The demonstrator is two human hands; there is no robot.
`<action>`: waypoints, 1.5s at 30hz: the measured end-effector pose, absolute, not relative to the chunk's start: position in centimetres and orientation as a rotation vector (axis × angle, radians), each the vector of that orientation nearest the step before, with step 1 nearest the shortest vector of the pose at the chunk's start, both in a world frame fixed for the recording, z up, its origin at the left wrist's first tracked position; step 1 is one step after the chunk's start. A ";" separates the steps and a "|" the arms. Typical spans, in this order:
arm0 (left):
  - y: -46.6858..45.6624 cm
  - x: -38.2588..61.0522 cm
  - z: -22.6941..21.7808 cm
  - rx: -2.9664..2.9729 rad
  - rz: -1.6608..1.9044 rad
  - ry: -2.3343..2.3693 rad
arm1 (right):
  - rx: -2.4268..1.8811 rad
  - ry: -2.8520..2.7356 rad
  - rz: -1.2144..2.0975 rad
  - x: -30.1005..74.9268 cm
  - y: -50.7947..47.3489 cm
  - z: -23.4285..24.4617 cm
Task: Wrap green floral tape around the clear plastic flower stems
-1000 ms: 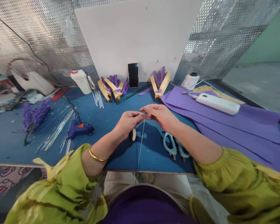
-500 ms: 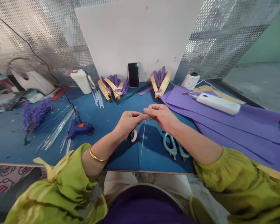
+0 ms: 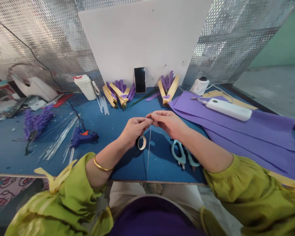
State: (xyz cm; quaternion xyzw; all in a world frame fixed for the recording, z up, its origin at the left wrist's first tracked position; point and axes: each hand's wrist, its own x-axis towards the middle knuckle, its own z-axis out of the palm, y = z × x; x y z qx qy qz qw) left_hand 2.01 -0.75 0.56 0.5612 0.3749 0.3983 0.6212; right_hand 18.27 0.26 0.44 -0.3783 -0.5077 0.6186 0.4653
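My left hand [image 3: 135,130] and my right hand [image 3: 170,124] meet fingertip to fingertip above the middle of the table. Both pinch the top of a thin, pale wire [image 3: 148,152], which hangs down toward the table's front edge. The fingers hide the wire's upper end. A tape roll [image 3: 142,143] with a pale core shows just below my left hand; whether that hand holds it I cannot tell. Light-blue-handled scissors [image 3: 178,152] lie beneath my right wrist.
On the left are a blue glue gun [image 3: 82,137], clear thin strips [image 3: 61,139] and purple flowers [image 3: 35,123]. Wrapped bouquets [image 3: 167,88] and a phone [image 3: 140,80] stand at the back. Purple sheets [image 3: 245,131] with a white power bank [image 3: 228,108] cover the right.
Both hands have shifted their fingertips slightly left, and the wire's top has moved left with them. The tape roll has turned a little, showing more of its opening.
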 end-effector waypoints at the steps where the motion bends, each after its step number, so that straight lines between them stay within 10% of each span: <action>1: -0.7 2.0 0.5 1.286 0.914 0.851 | -0.910 -1.234 1.542 18.3 0.3 0.5; 45: -1.0 2.3 0.8 1.360 0.873 0.948 | -1.055 -1.273 1.192 17.6 0.0 0.4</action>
